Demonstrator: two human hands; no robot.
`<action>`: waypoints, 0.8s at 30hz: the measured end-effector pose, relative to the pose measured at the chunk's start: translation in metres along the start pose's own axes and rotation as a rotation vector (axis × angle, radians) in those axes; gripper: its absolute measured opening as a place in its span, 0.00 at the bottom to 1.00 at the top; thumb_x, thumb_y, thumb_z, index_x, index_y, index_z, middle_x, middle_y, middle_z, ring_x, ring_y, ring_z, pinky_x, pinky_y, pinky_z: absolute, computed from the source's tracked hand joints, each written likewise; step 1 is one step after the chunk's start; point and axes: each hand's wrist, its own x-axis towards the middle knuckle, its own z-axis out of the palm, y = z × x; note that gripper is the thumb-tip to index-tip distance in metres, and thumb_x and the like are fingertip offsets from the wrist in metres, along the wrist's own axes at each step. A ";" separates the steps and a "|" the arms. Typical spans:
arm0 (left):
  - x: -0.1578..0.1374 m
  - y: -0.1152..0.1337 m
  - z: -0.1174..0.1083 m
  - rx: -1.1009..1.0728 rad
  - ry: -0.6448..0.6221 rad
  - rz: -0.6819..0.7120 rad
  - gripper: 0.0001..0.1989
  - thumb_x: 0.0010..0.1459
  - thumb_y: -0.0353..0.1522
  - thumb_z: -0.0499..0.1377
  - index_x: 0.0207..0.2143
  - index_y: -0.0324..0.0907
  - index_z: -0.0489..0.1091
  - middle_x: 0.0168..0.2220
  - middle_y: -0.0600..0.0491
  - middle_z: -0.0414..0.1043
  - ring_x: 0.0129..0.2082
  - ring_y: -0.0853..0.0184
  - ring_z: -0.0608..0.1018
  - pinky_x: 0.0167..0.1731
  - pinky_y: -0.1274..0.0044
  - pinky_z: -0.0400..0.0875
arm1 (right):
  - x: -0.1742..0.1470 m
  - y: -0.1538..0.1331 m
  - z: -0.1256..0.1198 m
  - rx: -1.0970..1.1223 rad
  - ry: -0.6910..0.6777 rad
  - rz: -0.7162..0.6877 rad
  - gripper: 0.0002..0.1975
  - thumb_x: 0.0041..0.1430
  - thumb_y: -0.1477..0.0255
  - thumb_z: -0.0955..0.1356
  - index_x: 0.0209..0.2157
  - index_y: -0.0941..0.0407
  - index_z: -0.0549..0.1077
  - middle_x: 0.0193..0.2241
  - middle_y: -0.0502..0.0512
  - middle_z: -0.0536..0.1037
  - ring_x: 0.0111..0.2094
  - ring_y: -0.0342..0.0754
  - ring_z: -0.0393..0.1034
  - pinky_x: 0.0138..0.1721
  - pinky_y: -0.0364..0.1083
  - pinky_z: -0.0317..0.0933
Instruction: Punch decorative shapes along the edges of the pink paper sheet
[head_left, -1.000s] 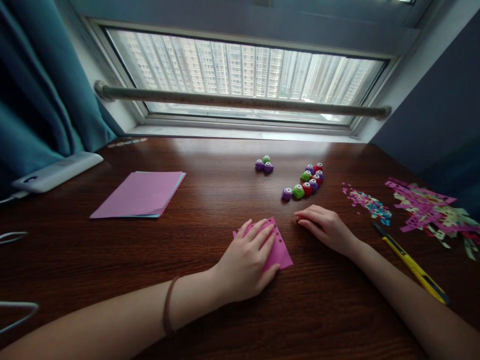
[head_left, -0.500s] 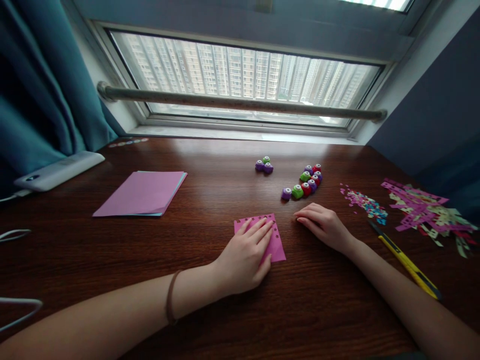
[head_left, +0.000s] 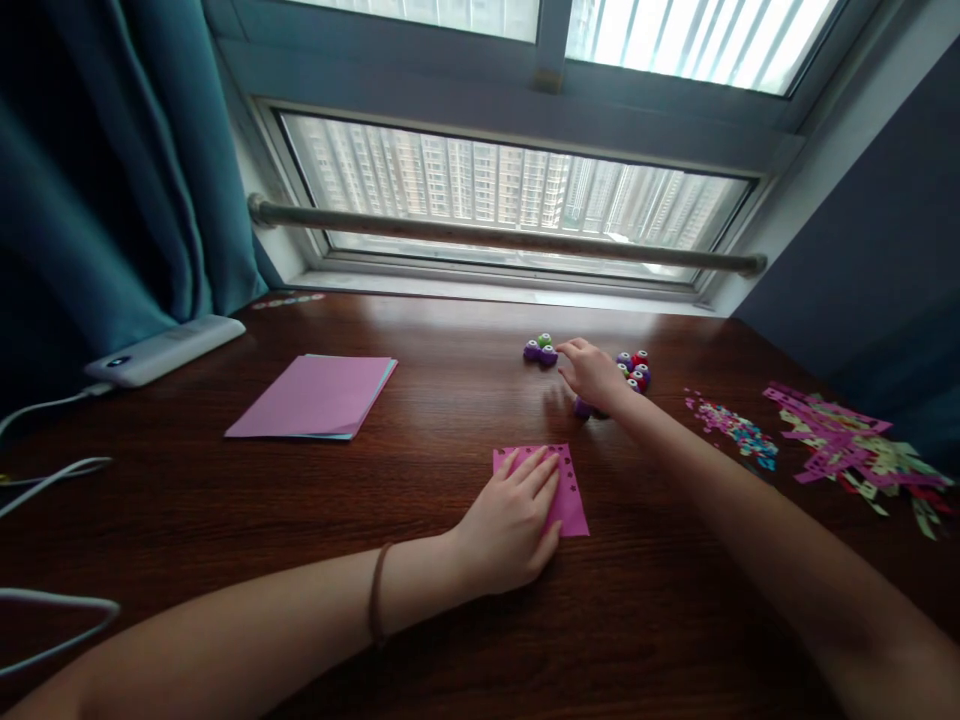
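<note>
Left hand (head_left: 511,528) atop paper (head_left: 575,516), punched edges showing

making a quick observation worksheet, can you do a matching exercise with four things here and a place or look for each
1. left hand
2. right hand
3. paper stack
4. paper strips

A. beside three purple and green pieces
B. heaped at the right of the desk
C. spread over the small pink sheet
D. pink on top, light blue showing beneath

Pairs: 1-C, 2-A, 3-D, 4-B

Small cluster (head_left: 541,351): three punches (head_left: 549,357) — one punched sheet (head_left: 576,515) — one paper stack (head_left: 319,395).
</note>
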 end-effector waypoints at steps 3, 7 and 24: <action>-0.002 0.000 0.000 -0.006 0.007 -0.006 0.27 0.60 0.38 0.47 0.58 0.31 0.54 0.60 0.40 0.53 0.62 0.54 0.51 0.60 0.60 0.45 | 0.033 -0.002 0.015 -0.055 -0.058 0.120 0.14 0.54 0.74 0.66 0.43 0.61 0.69 0.43 0.63 0.70 0.42 0.53 0.67 0.43 0.50 0.62; -0.003 -0.001 0.001 -0.010 0.019 -0.010 0.27 0.60 0.39 0.47 0.58 0.31 0.55 0.60 0.40 0.54 0.61 0.53 0.53 0.60 0.61 0.46 | 0.048 -0.002 0.031 -0.081 -0.108 0.206 0.15 0.55 0.72 0.67 0.44 0.62 0.67 0.41 0.59 0.71 0.42 0.50 0.67 0.43 0.52 0.63; 0.001 0.000 0.000 -0.058 0.015 -0.076 0.33 0.57 0.43 0.52 0.59 0.31 0.54 0.60 0.40 0.53 0.60 0.53 0.56 0.59 0.62 0.50 | -0.115 -0.032 -0.022 0.597 -0.035 -0.027 0.15 0.54 0.71 0.69 0.43 0.58 0.67 0.36 0.53 0.72 0.31 0.41 0.69 0.32 0.39 0.66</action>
